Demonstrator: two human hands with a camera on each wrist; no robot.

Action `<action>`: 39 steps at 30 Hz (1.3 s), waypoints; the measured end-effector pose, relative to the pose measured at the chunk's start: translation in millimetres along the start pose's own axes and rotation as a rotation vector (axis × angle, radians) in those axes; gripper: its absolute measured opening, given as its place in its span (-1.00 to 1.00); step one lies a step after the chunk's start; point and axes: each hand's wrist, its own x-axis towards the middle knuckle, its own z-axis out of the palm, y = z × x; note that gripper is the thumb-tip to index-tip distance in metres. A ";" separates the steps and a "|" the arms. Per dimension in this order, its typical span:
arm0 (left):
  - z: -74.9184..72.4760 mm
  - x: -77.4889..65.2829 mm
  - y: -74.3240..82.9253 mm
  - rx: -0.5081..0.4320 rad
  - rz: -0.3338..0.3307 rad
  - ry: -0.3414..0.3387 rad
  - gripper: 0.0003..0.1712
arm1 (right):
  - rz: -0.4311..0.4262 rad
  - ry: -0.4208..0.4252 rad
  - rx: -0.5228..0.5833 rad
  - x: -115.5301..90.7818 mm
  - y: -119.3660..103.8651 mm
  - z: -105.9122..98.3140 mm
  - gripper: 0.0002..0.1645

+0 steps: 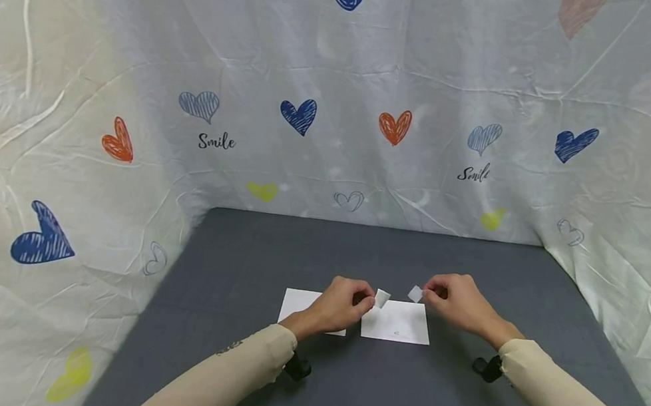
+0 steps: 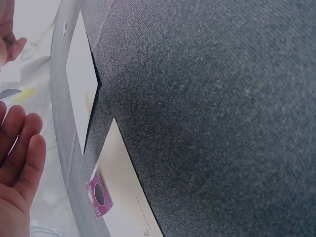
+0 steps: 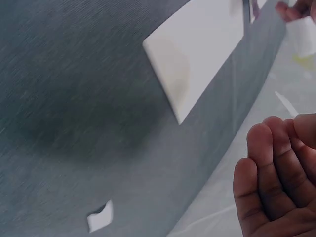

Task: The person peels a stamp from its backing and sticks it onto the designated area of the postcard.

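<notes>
My left hand pinches a small, slightly curled white paper piece above a white envelope-like sheet. To its right, my right hand pinches another small pale square between thumb and fingertip, just beyond the sheet's far right corner. Whether either piece is a stamp or backing paper cannot be told. A second white sheet lies partly under my left hand and wrist. In the left wrist view it bears a purple stamp with a dark oval.
A small white scrap lies on the table in the right wrist view. The grey cloth-covered table ends at a white curtain printed with hearts. Black straps with devices sit at both wrists.
</notes>
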 end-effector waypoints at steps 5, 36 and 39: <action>-0.1 0.0 0.8 -0.008 -0.010 0.001 -0.81 | 0.085 -0.022 0.011 -10.6 17.6 -11.4 -0.80; 6.5 -1.0 -1.0 -0.013 -0.003 0.010 -0.81 | 0.247 -0.137 -0.171 -54.7 75.0 -27.3 -0.66; 6.5 -0.2 -2.4 -0.007 0.008 0.015 -0.80 | 0.175 -0.087 -0.210 -47.2 70.9 -25.7 -0.72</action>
